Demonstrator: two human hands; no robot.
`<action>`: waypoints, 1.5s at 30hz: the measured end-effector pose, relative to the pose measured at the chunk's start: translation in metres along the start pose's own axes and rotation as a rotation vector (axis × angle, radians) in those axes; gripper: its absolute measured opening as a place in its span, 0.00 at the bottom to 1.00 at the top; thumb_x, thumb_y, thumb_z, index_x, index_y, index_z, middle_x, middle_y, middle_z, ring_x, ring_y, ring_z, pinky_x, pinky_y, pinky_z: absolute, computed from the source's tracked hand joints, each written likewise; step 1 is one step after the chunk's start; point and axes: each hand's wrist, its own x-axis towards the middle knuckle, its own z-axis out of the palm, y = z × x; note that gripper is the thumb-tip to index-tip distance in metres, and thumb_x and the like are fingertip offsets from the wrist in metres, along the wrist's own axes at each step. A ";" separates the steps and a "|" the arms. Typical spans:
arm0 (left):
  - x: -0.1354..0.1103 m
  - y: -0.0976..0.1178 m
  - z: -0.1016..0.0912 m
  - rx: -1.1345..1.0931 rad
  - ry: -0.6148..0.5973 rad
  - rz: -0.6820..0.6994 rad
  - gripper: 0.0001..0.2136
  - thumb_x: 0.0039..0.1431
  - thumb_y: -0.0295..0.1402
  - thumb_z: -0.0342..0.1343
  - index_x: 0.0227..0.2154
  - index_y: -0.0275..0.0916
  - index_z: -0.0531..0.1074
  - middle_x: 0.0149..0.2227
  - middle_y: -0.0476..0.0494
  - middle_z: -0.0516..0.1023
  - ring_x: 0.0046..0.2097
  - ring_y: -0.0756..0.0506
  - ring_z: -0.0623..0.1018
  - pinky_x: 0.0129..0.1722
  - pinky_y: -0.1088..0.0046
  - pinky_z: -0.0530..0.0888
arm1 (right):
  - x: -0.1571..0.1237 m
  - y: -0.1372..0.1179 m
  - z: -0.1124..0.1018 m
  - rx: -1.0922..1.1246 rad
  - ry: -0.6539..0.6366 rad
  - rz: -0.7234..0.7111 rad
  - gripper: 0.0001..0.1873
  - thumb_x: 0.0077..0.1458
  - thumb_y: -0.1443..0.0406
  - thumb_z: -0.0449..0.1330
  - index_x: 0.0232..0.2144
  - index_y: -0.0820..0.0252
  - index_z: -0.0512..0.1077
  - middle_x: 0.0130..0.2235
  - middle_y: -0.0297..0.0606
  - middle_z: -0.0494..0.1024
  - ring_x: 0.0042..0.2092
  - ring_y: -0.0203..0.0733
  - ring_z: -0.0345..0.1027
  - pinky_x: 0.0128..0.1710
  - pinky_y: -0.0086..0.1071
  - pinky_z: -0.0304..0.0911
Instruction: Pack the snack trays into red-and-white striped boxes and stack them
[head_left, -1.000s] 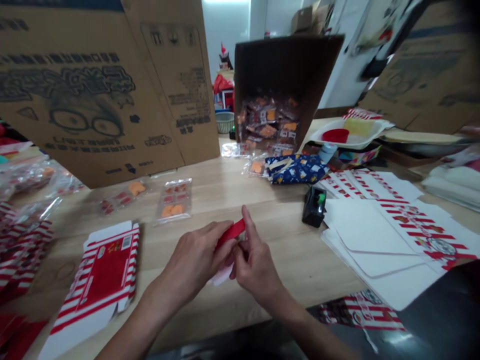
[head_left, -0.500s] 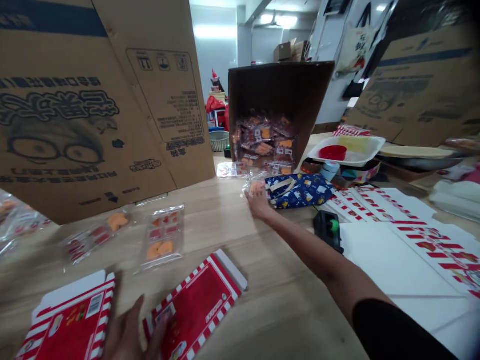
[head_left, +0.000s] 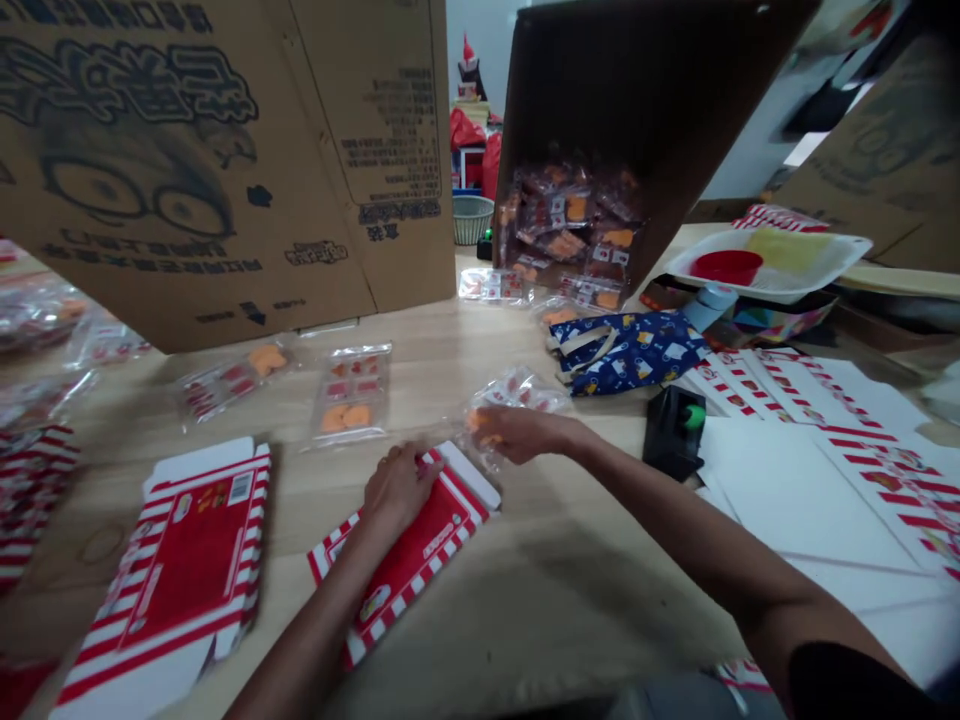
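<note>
A red-and-white striped carton (head_left: 409,545) lies flat on the wooden table (head_left: 585,590) in front of me. My left hand (head_left: 397,485) rests on its far end, fingers curled over the edge near the white flap. My right hand (head_left: 517,432) is closed on a clear snack packet (head_left: 517,392) with orange and red pieces, held just above the table beside the carton's open end. A second striped carton (head_left: 187,550) lies to the left.
Two more snack packets (head_left: 351,392) lie ahead by a big cardboard sheet (head_left: 210,160). A tipped brown box (head_left: 592,220) spills packets. A blue pouch (head_left: 637,350), a black device (head_left: 675,430) and flat carton blanks (head_left: 825,470) sit at right.
My right hand has come back from the far pile with a snack packet, toward the carton. My left hand has moved up to the carton's far end. The view tilted down.
</note>
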 end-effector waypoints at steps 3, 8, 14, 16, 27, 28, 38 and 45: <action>-0.009 0.000 -0.007 -0.004 -0.031 0.039 0.30 0.61 0.58 0.49 0.54 0.38 0.69 0.55 0.30 0.73 0.56 0.31 0.74 0.51 0.58 0.70 | -0.014 0.011 -0.007 0.052 0.131 0.272 0.32 0.61 0.60 0.60 0.65 0.64 0.63 0.65 0.57 0.64 0.66 0.61 0.56 0.64 0.51 0.54; -0.027 0.015 0.012 -0.018 -0.047 0.030 0.34 0.50 0.50 0.65 0.56 0.35 0.67 0.58 0.27 0.72 0.59 0.29 0.72 0.52 0.58 0.69 | -0.018 0.013 0.002 0.188 0.263 0.682 0.52 0.57 0.54 0.64 0.69 0.81 0.46 0.65 0.74 0.57 0.67 0.73 0.51 0.64 0.62 0.47; -0.057 0.008 0.031 -0.288 0.004 -0.027 0.25 0.41 0.45 0.70 0.41 0.38 0.73 0.47 0.33 0.79 0.52 0.31 0.76 0.48 0.61 0.69 | -0.043 -0.011 0.010 0.591 0.203 0.540 0.19 0.55 0.58 0.64 0.42 0.70 0.76 0.42 0.54 0.80 0.46 0.55 0.75 0.46 0.41 0.69; -0.069 0.002 0.030 -0.377 0.032 -0.027 0.19 0.49 0.46 0.65 0.38 0.39 0.72 0.42 0.37 0.79 0.48 0.35 0.77 0.45 0.64 0.70 | -0.060 -0.014 0.000 0.708 0.230 0.427 0.14 0.55 0.60 0.64 0.39 0.67 0.76 0.38 0.47 0.81 0.40 0.47 0.76 0.39 0.33 0.69; -0.149 -0.008 0.020 -1.023 0.339 0.119 0.07 0.61 0.36 0.54 0.39 0.43 0.63 0.26 0.58 0.63 0.27 0.51 0.63 0.30 0.77 0.63 | -0.133 -0.076 -0.072 1.146 0.660 -0.138 0.16 0.50 0.61 0.72 0.37 0.58 0.71 0.36 0.34 0.78 0.37 0.43 0.78 0.33 0.31 0.72; -0.153 -0.008 0.017 -1.022 0.333 0.155 0.05 0.61 0.35 0.54 0.36 0.42 0.66 0.27 0.56 0.65 0.29 0.51 0.65 0.32 0.77 0.64 | -0.133 -0.081 -0.070 1.152 0.635 -0.153 0.16 0.50 0.62 0.72 0.37 0.58 0.71 0.37 0.34 0.78 0.37 0.43 0.78 0.33 0.31 0.73; -0.172 -0.008 -0.004 -1.533 0.053 -0.065 0.09 0.50 0.36 0.65 0.32 0.37 0.78 0.31 0.49 0.81 0.32 0.49 0.76 0.37 0.74 0.72 | -0.146 -0.077 -0.093 1.115 0.081 -0.146 0.22 0.41 0.70 0.77 0.41 0.66 0.77 0.32 0.37 0.80 0.30 0.41 0.77 0.26 0.30 0.73; -0.179 0.000 -0.020 -1.479 -0.100 -0.017 0.17 0.47 0.33 0.65 0.42 0.37 0.80 0.35 0.46 0.83 0.33 0.48 0.79 0.36 0.75 0.73 | -0.106 -0.039 -0.094 1.035 0.460 -0.091 0.13 0.47 0.64 0.74 0.35 0.65 0.79 0.31 0.30 0.80 0.27 0.30 0.74 0.20 0.15 0.60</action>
